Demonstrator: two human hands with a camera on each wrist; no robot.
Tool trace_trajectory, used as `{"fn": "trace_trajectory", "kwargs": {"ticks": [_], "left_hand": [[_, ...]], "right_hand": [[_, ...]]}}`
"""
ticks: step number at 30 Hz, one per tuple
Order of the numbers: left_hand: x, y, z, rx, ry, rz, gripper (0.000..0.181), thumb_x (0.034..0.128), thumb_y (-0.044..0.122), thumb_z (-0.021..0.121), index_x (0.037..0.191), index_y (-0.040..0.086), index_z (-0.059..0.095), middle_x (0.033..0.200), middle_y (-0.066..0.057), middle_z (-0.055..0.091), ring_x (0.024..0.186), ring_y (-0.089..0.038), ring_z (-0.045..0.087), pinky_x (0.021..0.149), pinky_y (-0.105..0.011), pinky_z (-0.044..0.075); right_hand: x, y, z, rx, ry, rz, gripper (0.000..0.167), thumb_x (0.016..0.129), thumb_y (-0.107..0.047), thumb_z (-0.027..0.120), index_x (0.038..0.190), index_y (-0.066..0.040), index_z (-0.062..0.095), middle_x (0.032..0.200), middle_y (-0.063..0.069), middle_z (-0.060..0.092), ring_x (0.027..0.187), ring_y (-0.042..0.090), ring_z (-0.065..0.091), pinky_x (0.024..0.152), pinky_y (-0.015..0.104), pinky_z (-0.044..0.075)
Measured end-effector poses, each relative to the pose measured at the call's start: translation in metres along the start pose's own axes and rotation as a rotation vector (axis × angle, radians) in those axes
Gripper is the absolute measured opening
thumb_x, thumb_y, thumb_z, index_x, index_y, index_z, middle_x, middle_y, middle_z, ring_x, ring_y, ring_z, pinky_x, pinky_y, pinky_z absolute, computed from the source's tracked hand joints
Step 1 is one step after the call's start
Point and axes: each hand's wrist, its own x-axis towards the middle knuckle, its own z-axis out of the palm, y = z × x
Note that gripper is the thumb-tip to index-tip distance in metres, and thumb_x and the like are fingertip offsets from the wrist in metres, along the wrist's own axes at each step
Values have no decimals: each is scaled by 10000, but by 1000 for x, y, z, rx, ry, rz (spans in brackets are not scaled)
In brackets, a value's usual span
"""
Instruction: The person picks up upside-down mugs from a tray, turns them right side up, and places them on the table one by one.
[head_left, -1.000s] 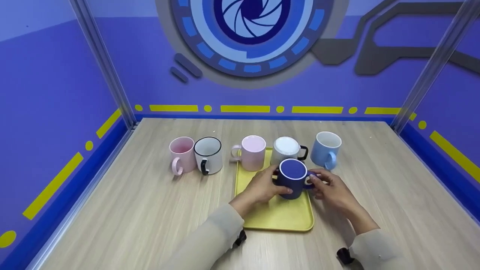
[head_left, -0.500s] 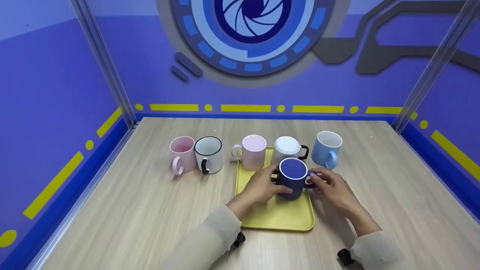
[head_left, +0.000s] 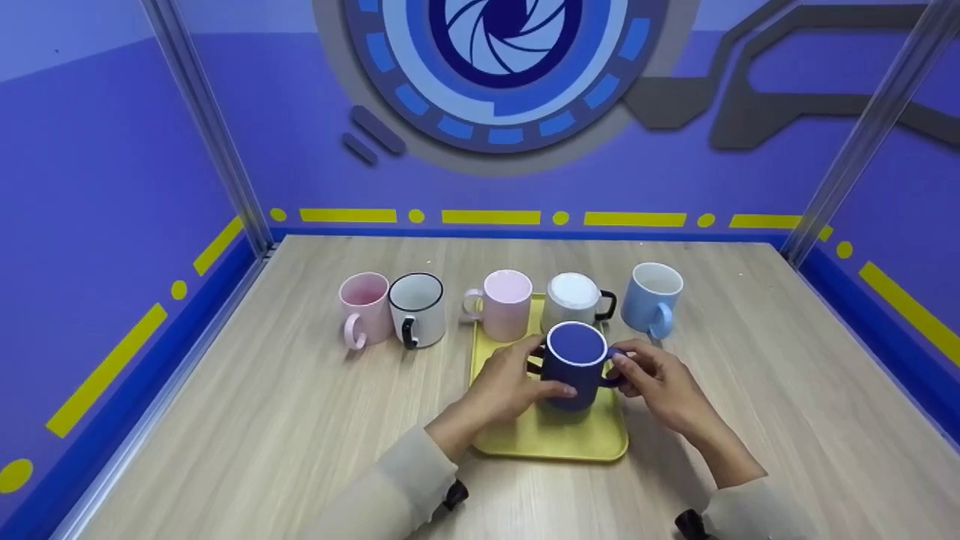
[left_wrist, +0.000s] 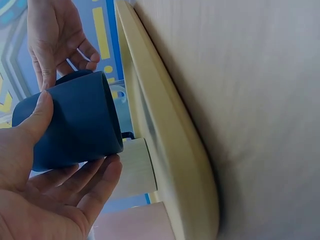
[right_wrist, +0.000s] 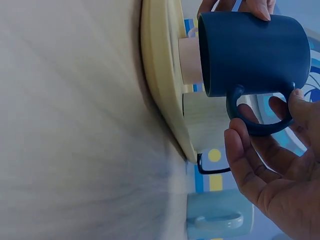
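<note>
A dark blue mug (head_left: 574,375) hangs just above the yellow tray (head_left: 555,442), its mouth down and its white-ringed base up. My left hand (head_left: 506,384) grips the mug's body from the left, the thumb across the near side. On the right, my right hand (head_left: 664,386) pinches the mug's handle (right_wrist: 260,127) between thumb and fingers. Behind it on the tray, a pink mug (head_left: 507,307) and a white mug (head_left: 571,296) with a black handle stand base up. Both wrist views show a gap between the blue mug's rim and the tray.
At left on the wooden table (head_left: 300,435), an upright pink mug (head_left: 366,311) stands beside a white mug (head_left: 420,315) with a black rim and handle. A light blue mug (head_left: 651,300) stands upright right of the tray. Blue walls (head_left: 112,225) enclose the table.
Both hands have moved the blue mug slightly left and toward me over the tray within the last half second. The other mugs and the tray have stayed put.
</note>
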Motion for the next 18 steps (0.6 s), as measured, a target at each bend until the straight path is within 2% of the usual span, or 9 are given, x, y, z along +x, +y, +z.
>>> {"fn": "trace_trajectory", "kwargs": {"ticks": [8, 13, 18], "left_hand": [[-24, 6, -11, 45, 16, 10, 754, 775, 455, 894, 1419, 198, 598, 1325, 10, 702, 1115, -149, 678, 931, -315, 565], [-39, 5, -14, 34, 28, 23, 723, 767, 465, 896, 1383, 210, 617, 1291, 11, 718, 1090, -148, 693, 926, -351, 584], [-53, 3, -15, 43, 34, 22, 718, 762, 496, 886, 1370, 217, 624, 1266, 23, 727, 1069, -140, 696, 909, -345, 588]], "right_hand": [[-12, -12, 7, 0, -63, -78, 237, 1083, -222, 548, 1253, -85, 640, 1005, 138, 720, 862, 209, 688, 755, 263, 588], [-18, -15, 12, 1, -91, -123, 237, 1079, -232, 558, 1233, -72, 643, 983, 139, 729, 840, 181, 697, 736, 278, 593], [-25, -18, 18, -21, -106, -136, 190, 1077, -246, 560, 1180, -123, 661, 935, 100, 723, 768, 142, 652, 689, 299, 582]]}}
